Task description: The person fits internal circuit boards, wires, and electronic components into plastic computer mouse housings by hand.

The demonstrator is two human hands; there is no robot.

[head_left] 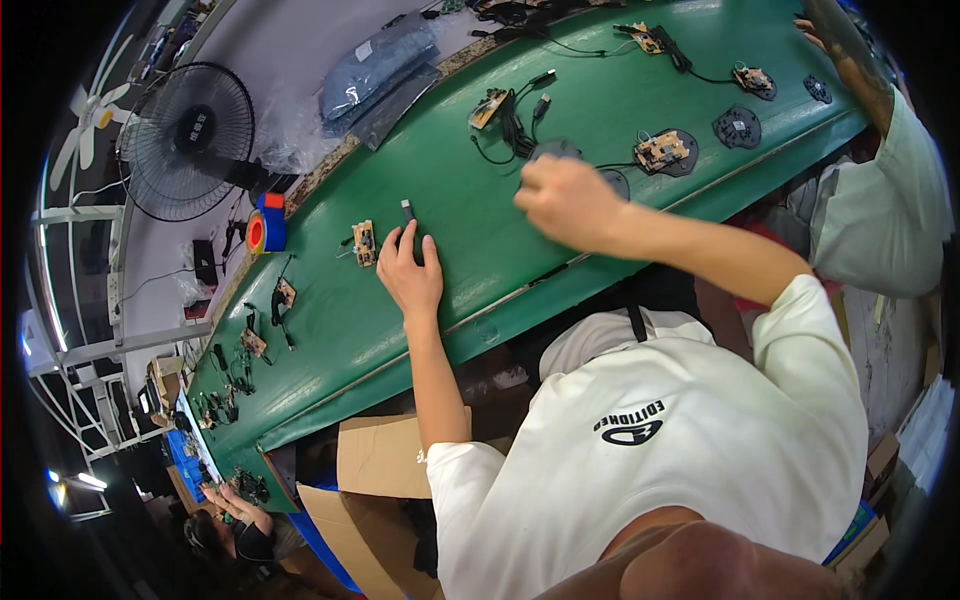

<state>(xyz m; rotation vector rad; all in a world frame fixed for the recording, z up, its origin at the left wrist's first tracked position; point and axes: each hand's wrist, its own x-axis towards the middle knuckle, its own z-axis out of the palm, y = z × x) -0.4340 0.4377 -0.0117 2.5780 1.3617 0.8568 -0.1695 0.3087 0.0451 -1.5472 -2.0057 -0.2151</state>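
Observation:
My left hand [408,275] rests low over the green belt, with its fingers around a black USB cable [407,209] whose plug sticks out past the fingertips. Just left of it lies a small tan circuit board [364,243] with wires. My right hand [568,200] is closed in a fist-like pinch above the belt; whatever it holds is hidden. Beyond its knuckles shows a dark rounded piece [556,149], partly covered. A dark mouse base [616,183] lies by the wrist, and another base with a board on it [664,152] sits further right.
A cabled circuit board [489,108] lies beyond my right hand. Several boards and bases are spread along the green belt [440,130]. A fan [195,130], a tape roll [266,230] and plastic bags [375,65] stand beyond its far edge. A co-worker's arm [865,85] reaches in at right.

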